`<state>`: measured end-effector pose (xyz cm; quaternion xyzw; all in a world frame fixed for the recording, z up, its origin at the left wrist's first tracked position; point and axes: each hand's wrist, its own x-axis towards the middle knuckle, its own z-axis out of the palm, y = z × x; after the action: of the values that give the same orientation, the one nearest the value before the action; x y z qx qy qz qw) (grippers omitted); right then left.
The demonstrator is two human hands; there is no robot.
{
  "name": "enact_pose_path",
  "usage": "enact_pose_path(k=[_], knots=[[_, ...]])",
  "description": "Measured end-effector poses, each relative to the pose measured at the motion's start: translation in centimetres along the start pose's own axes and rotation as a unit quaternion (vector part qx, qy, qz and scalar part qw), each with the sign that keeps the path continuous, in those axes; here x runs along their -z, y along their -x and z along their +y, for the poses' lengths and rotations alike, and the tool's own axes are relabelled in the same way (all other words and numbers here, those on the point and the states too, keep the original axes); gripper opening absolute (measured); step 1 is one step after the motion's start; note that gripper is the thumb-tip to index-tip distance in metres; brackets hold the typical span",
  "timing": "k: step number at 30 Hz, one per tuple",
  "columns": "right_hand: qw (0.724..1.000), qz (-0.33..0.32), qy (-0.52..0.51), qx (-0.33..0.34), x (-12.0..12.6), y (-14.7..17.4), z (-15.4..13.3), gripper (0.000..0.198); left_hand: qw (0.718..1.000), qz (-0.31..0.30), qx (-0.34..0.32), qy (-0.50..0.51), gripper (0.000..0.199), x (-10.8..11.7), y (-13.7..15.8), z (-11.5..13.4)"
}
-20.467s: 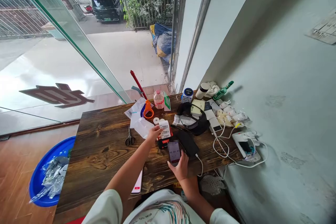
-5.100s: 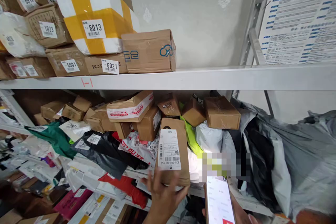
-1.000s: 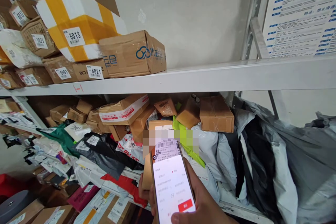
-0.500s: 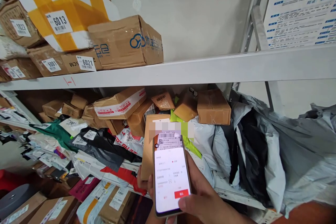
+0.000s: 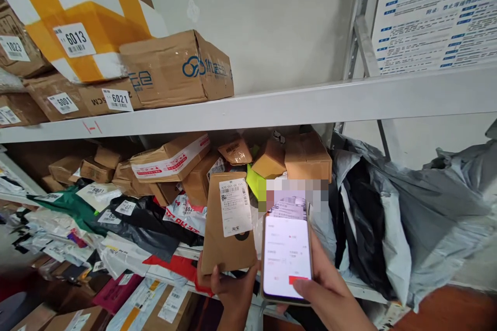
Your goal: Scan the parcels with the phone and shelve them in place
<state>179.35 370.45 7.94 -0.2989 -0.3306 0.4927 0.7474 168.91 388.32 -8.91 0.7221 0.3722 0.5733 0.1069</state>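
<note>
A small brown cardboard parcel (image 5: 217, 245) with a white shipping label (image 5: 235, 207) is gripped at its lower edge by my left hand (image 5: 235, 287). Just right of it, my right hand (image 5: 330, 289) holds a smartphone (image 5: 287, 253) upright, its lit screen facing me. The right thumb lies over a red button near the bottom of the screen. A label picture fills the upper part of the screen, and a blurred patch covers the phone's top. Both hands are in front of the middle shelf.
Cardboard boxes (image 5: 176, 70) stand on the upper shelf beam (image 5: 248, 111). Packed on the middle shelf are more boxes (image 5: 308, 155), dark bags (image 5: 155, 217) and large grey plastic bags (image 5: 438, 232). Further parcels (image 5: 171, 307) lie below. A printed notice (image 5: 435, 10) hangs at upper right.
The phone has shifted right, off the cardboard parcel. The parcel's label and my left hand's grip now show plainly. The right thumb has moved onto the red button, and the view has shifted slightly.
</note>
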Motion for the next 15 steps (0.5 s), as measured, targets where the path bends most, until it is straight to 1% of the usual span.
enact_pose_path(k=[1, 2, 3, 6, 9, 12, 15], knots=[[1.0, 0.024, 0.006, 0.008, 0.4, 0.4, -0.1, 0.114, 0.996, 0.091, -0.014, 0.007, 0.104, 0.1, -0.2, 0.4], [0.999, 0.044, 0.013, 0.017, 0.8, 0.8, -0.3, 0.114, 0.989, 0.146, -0.029, 0.011, 0.109, 0.2, -0.5, 0.9], [0.998, 0.061, 0.017, 0.025, 1.1, 1.1, -0.4, 0.114, 0.986, 0.16, -0.045, 0.011, 0.111, 0.3, -0.8, 1.5], [0.993, 0.11, 0.009, 0.036, 1.5, 1.7, -0.9, 0.111, 0.983, 0.171, -0.067, -0.006, 0.108, 0.8, -1.8, 3.1], [0.99, 0.133, -0.01, 0.044, 1.5, 1.8, -1.2, 0.105, 0.981, 0.183, -0.06, -0.004, 0.106, 1.6, -2.6, 3.5], [0.99, 0.135, -0.004, 0.05, 1.5, 1.7, -1.3, 0.102, 0.983, 0.169, -0.065, -0.003, 0.114, 2.4, -2.8, 2.4], [0.991, 0.131, 0.007, 0.042, 1.7, 1.4, -1.3, 0.103, 0.986, 0.155, -0.062, 0.01, 0.115, 3.2, -2.4, 0.8]])
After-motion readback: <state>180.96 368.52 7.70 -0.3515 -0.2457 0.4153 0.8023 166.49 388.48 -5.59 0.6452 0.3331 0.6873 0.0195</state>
